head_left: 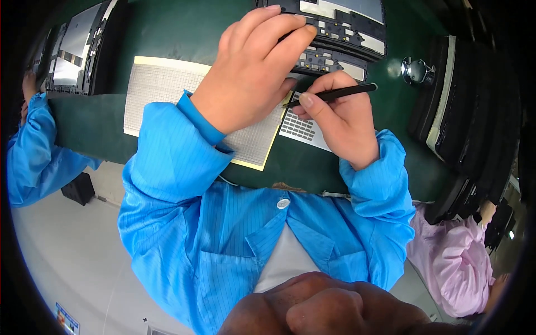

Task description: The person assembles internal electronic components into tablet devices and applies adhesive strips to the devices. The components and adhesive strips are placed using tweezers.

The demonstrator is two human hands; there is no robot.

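Note:
My right hand (349,120) holds black tweezers (343,92) in a pinch, their tips pointing left. The tips are close to a white sheet (301,125) with rows of small grey rectangles; whether they grip one is too small to tell. My left hand (251,67) reaches forward with its fingers bent over the near part of a stack of black frames (335,30) with silvery panels, its thumb apart and lower. Under my left wrist lies a finely gridded sheet (162,92) with yellow edges.
A similar stack of black frames (78,47) stands at the left on the green table (184,28). At the right are a shiny metal knob-like part (417,71) and dark padded stacks (463,106). People in a blue sleeve (36,151) and a pink sleeve (452,262) sit on either side.

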